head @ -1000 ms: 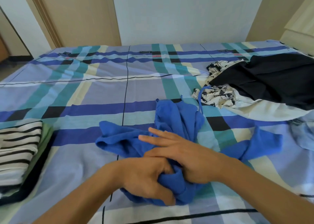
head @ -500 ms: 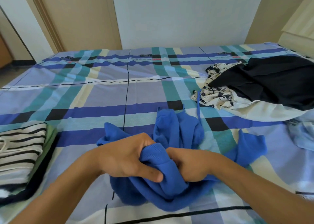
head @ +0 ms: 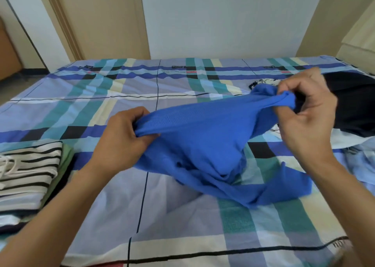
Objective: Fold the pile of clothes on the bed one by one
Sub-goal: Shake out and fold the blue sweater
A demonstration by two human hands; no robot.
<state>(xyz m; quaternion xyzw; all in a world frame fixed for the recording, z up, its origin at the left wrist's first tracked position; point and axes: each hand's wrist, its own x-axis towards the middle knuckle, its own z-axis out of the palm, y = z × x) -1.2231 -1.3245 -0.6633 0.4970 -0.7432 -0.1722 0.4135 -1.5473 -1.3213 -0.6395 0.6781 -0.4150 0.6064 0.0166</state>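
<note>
Here both hands, left [head: 123,134] and right [head: 304,112], pinch the blue garment's [head: 205,145] stretched edge.

Bright, even daylight, soft shadows; wide-angle bending at edges, slight motion blur.

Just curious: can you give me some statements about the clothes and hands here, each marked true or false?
1. The left hand and right hand both grip the blue garment. True.
2. The blue garment lies folded flat on the bed. False: it is held up between the hands, lower part rumpled.
3. A folded striped garment lies at the left. True.
4. The black garment lies on the striped one. False: it lies at the right.
</note>
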